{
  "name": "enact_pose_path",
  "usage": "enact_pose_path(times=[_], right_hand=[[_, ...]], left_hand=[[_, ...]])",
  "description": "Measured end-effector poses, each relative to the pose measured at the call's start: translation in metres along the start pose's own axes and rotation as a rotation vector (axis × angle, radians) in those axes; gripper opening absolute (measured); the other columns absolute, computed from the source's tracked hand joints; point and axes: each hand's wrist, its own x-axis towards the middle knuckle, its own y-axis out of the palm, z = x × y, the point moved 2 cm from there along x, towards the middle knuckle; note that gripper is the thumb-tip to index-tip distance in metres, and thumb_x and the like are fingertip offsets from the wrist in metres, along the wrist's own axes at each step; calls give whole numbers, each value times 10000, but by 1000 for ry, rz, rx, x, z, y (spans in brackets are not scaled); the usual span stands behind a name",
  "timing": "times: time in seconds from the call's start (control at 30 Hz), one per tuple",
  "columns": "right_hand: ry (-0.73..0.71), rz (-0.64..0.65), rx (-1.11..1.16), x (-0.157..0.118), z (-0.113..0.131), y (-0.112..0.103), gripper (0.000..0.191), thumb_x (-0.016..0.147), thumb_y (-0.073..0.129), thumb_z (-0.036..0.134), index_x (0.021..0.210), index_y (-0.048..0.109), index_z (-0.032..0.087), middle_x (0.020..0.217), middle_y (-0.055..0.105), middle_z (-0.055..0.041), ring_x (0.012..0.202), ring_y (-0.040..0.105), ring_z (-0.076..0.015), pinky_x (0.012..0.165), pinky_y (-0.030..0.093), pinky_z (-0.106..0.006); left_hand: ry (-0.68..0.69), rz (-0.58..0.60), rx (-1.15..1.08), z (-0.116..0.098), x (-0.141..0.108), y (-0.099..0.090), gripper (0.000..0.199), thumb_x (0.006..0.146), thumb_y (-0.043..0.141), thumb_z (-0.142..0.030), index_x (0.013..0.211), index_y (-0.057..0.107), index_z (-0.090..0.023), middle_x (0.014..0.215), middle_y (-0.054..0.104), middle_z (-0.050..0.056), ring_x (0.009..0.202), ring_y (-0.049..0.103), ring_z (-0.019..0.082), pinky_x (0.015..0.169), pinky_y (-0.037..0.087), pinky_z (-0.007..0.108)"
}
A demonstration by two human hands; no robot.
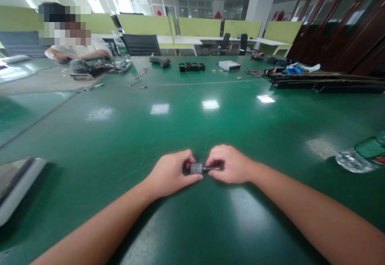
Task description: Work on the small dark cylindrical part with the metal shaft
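Observation:
A small cylindrical part (196,168), silvery grey with a dark thin shaft pointing right, lies level between my hands just over the green table (180,128). My left hand (173,174) is closed on its thick left end, fingers behind and thumb in front. Around the dark shaft on the right, my right hand (230,164) is pinched with thumb and curled fingers. Both hands rest low over the tabletop, a short gap apart. The fingers partly hide both ends of the part.
A clear bottle (356,161) lies at the right edge; a light-edged device (22,191) sits at the left. Along the far side are a black block (191,67), a white box (229,65), a cable (136,81) and dark rails (339,83). A person sits at the far left.

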Motion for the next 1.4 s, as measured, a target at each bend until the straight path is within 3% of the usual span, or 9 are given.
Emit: enact_pose_path(times=[0.27,1.4], right_hand=[[31,2,-5,0,0,2,96,776,751,247,813,688,185,739,670,6,708,597,-141,739,428,-279],[70,12,-68,-5,0,-6,86,727,727,187,765,650,183,696,628,22,677,567,-134,722,414,-271]], left_hand=[[3,-12,11,0,0,1,303,759,702,-488,870,604,-224,785,699,-14,679,644,176,593,397,253],[15,-11,10,3,-1,1,309,751,732,-474,853,595,-216,754,670,-20,647,599,162,600,375,257]])
